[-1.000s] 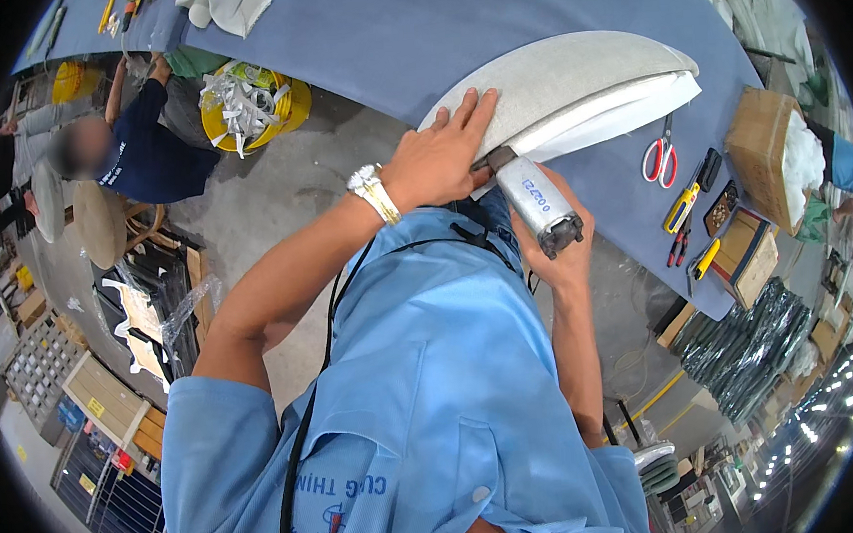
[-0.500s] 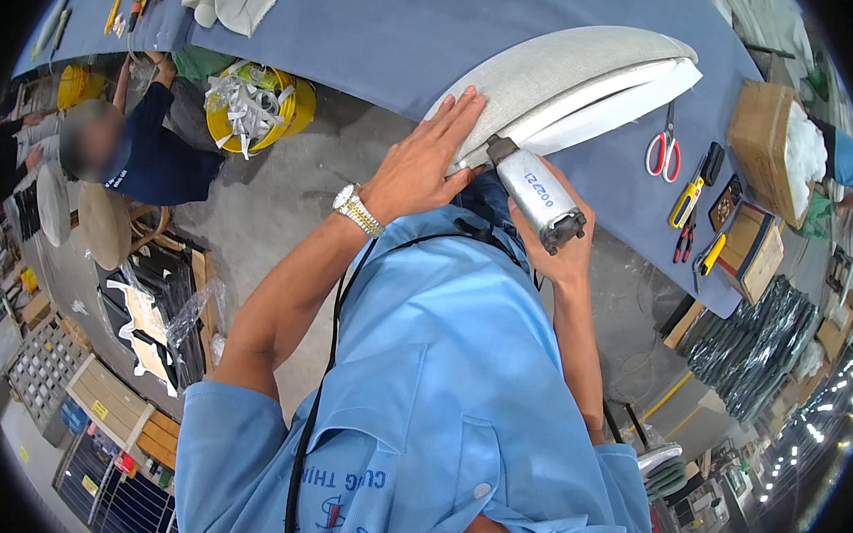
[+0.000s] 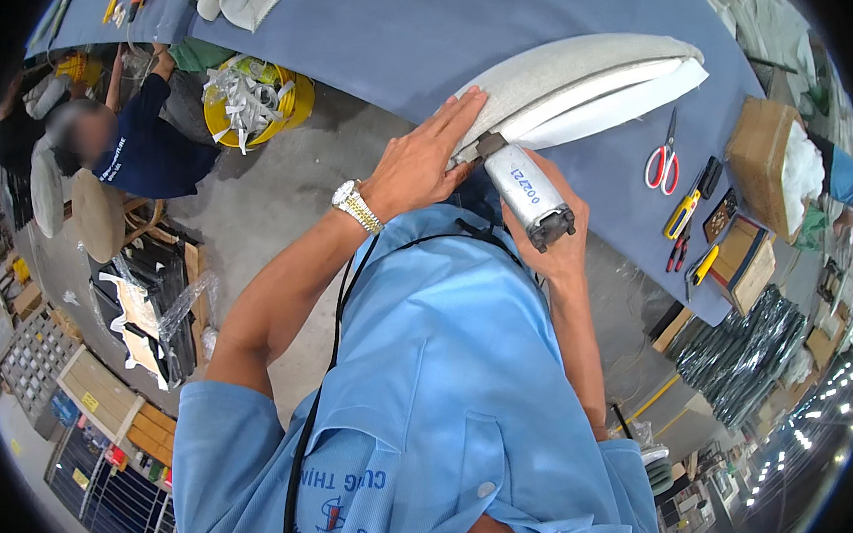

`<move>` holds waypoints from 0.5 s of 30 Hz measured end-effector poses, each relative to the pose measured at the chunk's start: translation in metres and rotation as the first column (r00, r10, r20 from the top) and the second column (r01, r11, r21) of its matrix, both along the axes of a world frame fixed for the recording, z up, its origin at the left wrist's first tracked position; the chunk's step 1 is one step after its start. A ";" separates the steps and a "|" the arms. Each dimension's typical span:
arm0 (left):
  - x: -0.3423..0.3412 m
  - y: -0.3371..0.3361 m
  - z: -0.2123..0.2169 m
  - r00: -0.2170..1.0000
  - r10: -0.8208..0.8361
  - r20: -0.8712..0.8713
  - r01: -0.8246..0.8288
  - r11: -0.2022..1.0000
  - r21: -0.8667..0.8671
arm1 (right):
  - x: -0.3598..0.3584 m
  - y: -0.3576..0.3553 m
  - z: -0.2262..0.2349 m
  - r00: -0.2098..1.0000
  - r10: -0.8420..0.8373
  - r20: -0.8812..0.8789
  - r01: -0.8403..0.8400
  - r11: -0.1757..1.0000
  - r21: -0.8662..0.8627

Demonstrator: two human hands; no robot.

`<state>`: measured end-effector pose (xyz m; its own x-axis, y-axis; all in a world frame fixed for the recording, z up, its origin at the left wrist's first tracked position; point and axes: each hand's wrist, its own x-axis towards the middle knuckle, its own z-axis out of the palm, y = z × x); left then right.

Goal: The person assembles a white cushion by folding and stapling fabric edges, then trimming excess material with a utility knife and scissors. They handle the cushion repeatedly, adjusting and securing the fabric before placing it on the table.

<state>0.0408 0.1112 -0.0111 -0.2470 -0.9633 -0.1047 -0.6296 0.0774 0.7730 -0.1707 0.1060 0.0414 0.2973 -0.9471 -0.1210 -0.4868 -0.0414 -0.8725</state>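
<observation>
- The left hand (image 3: pixel 421 161) lies flat, fingers together and stretched out, pressing on the near end of the grey upholstered panel (image 3: pixel 571 76), which rests on the blue table (image 3: pixel 453 33) with its end at the table's near edge.
- The right hand (image 3: pixel 556 245) is clamped round a silver pneumatic tool (image 3: pixel 529 194), its nose against the panel's edge just beside the left palm.
- Risk: the nose sits very close to the left hand, so a slip or kick of the tool could catch the palm or fingers.
- Risk: the panel's end seems to overhang the table edge, though the fisheye bend makes this hard to judge; uneven pressure could tip or shift it.
- Further right on the table, well apart, lie red-handled scissors (image 3: pixel 664 157), a yellow knife (image 3: pixel 684 214) and a cardboard box (image 3: pixel 763 157) of white material.
- A seated person (image 3: pixel 136 147) works beside a yellow bin (image 3: pixel 254 97) to the left.
</observation>
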 end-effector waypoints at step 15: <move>-0.005 0.005 -0.006 0.999 0.051 -0.007 -0.051 0.999 -0.016 | -0.008 -0.009 0.005 0.985 0.158 -0.073 -0.149 0.981 0.121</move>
